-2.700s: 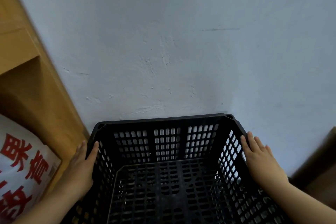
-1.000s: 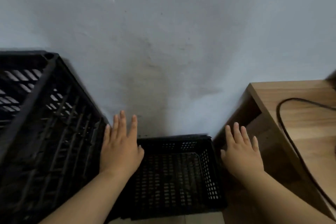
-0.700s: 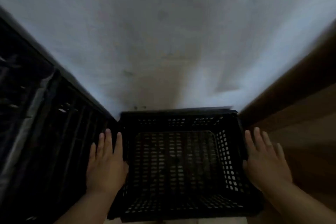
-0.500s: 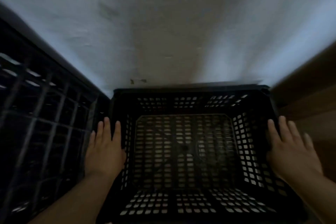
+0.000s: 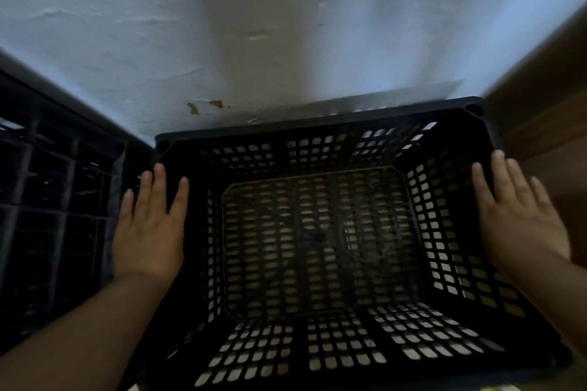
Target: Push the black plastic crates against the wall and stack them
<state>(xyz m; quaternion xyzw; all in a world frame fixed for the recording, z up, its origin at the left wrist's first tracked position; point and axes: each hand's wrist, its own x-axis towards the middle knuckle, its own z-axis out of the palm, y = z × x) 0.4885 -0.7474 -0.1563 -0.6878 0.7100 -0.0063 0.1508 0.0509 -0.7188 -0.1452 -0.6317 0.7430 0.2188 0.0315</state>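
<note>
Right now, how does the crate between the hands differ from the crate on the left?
The middle crate shows its open top and holed floor; the left crate shows only its barred side. The middle crate has a hand on each side rim, left hand and right hand; the left crate is untouched. Both are black plastic.

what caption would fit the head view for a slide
Both hands, left and right, lie flat on the side rims of an empty black crate by the wall.

Black crate between the grips: matt perforated plastic, its floor grid dusty. Wall beyond the grips: rough, chipped painted plaster. Furniture beside the right grip: smooth wood-grain panel.
</note>
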